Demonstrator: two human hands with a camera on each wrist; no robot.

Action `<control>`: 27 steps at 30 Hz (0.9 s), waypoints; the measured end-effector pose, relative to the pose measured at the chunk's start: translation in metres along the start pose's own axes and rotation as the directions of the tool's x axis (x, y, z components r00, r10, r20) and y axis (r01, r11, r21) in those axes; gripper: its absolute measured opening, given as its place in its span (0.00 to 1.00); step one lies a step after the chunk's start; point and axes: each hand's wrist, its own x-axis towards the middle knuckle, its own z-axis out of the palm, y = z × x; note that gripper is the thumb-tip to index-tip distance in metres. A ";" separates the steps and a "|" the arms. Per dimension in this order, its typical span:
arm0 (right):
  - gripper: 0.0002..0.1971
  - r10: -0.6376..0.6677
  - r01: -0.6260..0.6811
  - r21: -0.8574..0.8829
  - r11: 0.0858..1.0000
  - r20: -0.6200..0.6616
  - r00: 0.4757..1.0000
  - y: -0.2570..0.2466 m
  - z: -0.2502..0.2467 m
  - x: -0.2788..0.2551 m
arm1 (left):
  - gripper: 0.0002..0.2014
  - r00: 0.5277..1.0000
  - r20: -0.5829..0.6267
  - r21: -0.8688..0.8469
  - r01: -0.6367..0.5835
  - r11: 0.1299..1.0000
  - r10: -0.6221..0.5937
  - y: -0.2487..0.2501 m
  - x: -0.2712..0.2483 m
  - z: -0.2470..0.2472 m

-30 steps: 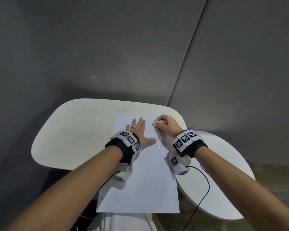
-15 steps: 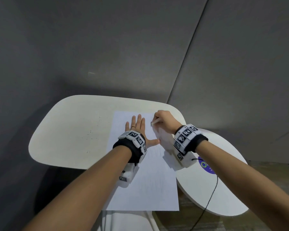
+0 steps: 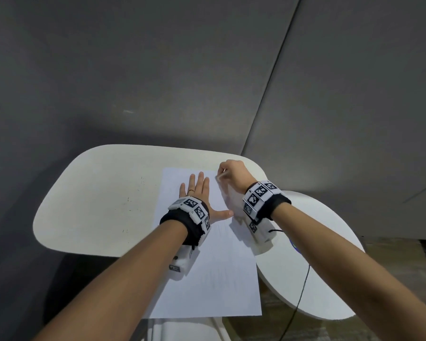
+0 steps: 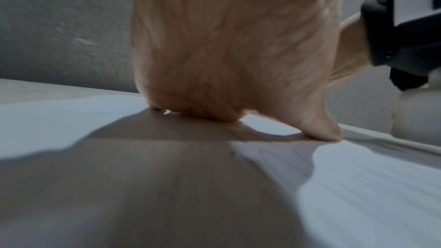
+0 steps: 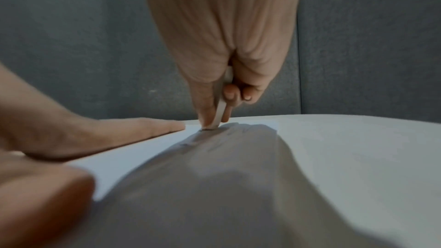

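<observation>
A white sheet of paper [image 3: 219, 274] lies lengthwise on the white table [image 3: 96, 200]. My left hand [image 3: 198, 193] presses flat on the sheet's upper part, fingers straight and thumb spread out; the left wrist view shows its palm [image 4: 214, 63] on the paper [image 4: 358, 186]. My right hand [image 3: 233, 172] pinches a small flat white eraser-like piece [image 5: 220, 108] between thumb and fingers. The piece's tip touches the paper [image 5: 143, 150] near its far right corner, just beyond the left hand's fingers [image 5: 143, 127].
A second, round white table [image 3: 312, 267] stands lower on the right, with a coloured sticker [image 3: 293, 244] and a black cable [image 3: 303, 286] over it. Grey padded wall panels [image 3: 207, 70] close the back. The paper's near end overhangs the table edge.
Both hands have slid farther up the sheet. The right hand with the white piece went from the upper middle to the far right corner; the left stays flat.
</observation>
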 end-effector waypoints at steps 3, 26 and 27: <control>0.04 -0.035 0.036 -0.019 0.999 0.026 0.999 0.001 -0.001 -0.007 | 0.62 1.000 -0.008 0.007 0.001 1.000 -0.001 -0.001 0.000 0.000; 0.07 0.020 -0.020 0.015 1.000 0.012 1.000 -0.017 -0.001 0.020 | 0.68 1.000 -0.018 -0.030 0.021 0.999 -0.021 0.004 -0.003 -0.003; 0.06 0.006 -0.006 0.003 1.000 0.014 1.000 -0.017 0.000 0.016 | 0.68 1.000 -0.016 -0.022 0.018 1.000 -0.018 0.003 -0.003 -0.002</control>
